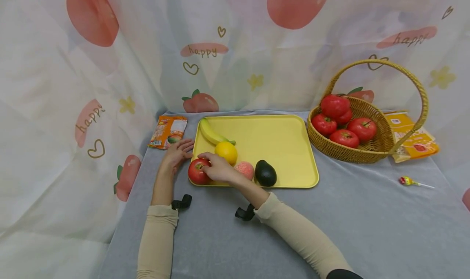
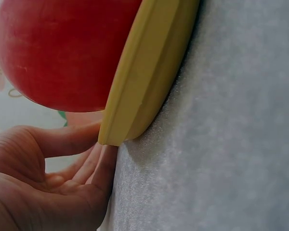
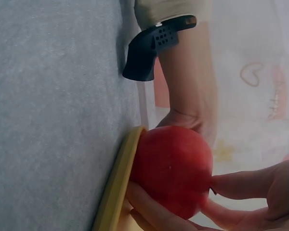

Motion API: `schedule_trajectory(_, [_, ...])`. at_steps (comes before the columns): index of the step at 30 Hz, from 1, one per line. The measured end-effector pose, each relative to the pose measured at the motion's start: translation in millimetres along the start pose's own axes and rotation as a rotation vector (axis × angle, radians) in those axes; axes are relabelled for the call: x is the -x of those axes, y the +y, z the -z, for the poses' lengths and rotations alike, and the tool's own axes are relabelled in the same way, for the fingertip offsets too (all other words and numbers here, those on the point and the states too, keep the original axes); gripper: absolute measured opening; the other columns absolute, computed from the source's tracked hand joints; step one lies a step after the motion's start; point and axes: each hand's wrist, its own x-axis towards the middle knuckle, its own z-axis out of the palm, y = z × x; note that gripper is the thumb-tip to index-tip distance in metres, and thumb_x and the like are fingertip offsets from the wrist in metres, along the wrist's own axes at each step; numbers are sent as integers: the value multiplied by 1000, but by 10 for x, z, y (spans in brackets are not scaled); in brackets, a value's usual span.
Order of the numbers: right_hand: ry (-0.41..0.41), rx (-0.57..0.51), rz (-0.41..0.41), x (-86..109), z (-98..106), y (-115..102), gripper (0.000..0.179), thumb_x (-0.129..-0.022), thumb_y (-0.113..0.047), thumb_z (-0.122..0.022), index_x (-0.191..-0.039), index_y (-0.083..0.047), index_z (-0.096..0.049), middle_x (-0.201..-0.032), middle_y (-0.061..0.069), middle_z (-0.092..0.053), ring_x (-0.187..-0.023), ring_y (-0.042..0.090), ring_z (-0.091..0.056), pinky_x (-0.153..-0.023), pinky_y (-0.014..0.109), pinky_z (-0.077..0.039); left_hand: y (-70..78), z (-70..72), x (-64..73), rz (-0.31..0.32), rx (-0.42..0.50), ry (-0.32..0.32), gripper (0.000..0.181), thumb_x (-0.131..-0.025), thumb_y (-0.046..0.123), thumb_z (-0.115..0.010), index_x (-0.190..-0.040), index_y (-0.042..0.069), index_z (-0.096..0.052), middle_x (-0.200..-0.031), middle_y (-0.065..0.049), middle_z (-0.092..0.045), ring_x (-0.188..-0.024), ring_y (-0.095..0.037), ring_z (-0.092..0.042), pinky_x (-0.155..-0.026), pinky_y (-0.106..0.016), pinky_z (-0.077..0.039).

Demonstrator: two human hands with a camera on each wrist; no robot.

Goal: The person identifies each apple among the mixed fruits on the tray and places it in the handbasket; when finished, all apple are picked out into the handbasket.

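Note:
My right hand point(image 1: 219, 168) holds a red tomato point(image 1: 198, 171) at the front left corner of the yellow tray point(image 1: 282, 148). In the right wrist view, its fingers lie around the tomato point(image 3: 172, 168) near the stem. My left hand point(image 1: 177, 153) is at the tray's left edge, fingers fairly straight. In the left wrist view its thumb and fingers touch the tray's rim point(image 2: 139, 82), beside the tomato point(image 2: 62, 53). Also on the tray are a banana point(image 1: 213, 133), a yellow round fruit point(image 1: 226, 151), a pinkish peach point(image 1: 245, 169) and a dark avocado point(image 1: 265, 173).
A wicker basket point(image 1: 371, 154) with several tomatoes stands right of the tray. Behind it lies a yellow packet point(image 1: 415, 136), with a lollipop point(image 1: 407, 181) in front. An orange snack packet point(image 1: 169, 131) lies by the tray's back left corner. Printed curtains border the grey table.

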Motion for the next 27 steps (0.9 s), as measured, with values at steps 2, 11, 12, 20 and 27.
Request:
schedule_trajectory(2, [14, -11, -8, -4, -5, 1, 43, -104, -15, -61, -146, -8, -58, -139, 13, -63, -118, 28, -58, -111, 48, -46, 5, -2, -7, -3, -2, 0, 70, -97, -15, -56, -161, 5, -37, -161, -14, -46, -147, -25, -46, -101, -28, -53])
schedule_trajectory(11, [37, -39, -16, -31, -45, 39, 41, -104, -18, -63, -144, -9, -60, -139, 14, -64, -121, 28, -59, -108, 48, -49, 4, -22, -1, -28, 24, 7, 70, -95, -21, -51, -159, 1, -36, -160, -20, -44, -147, -29, -45, -80, -20, -58])
schedule_trajectory(12, [38, -42, -17, -37, -54, 48, 40, -104, -19, -63, -144, -10, -60, -139, 14, -64, -121, 28, -60, -107, 48, -49, 2, -23, 5, -31, 26, 5, 70, -95, -21, -50, -160, 1, -36, -161, -20, -44, -148, -29, -45, -80, -20, -58])
schedule_trajectory(20, [67, -133, -47, -46, -110, 71, 38, -103, -20, -65, -141, -13, -64, -137, 12, -64, -121, 26, -59, -105, 45, -50, 2, -19, 32, -12, 44, 0, 70, -96, -20, -50, -161, 2, -35, -162, -18, -43, -148, -28, -44, -85, -21, -58])
schedule_trajectory(27, [89, -182, -76, -23, -114, 38, 38, -102, -16, -64, -140, -12, -64, -137, 13, -63, -119, 27, -58, -104, 46, -51, 29, -25, 18, 7, 38, 5, 69, -97, -19, -51, -161, 3, -36, -161, -16, -45, -147, -26, -45, -85, -21, -58])
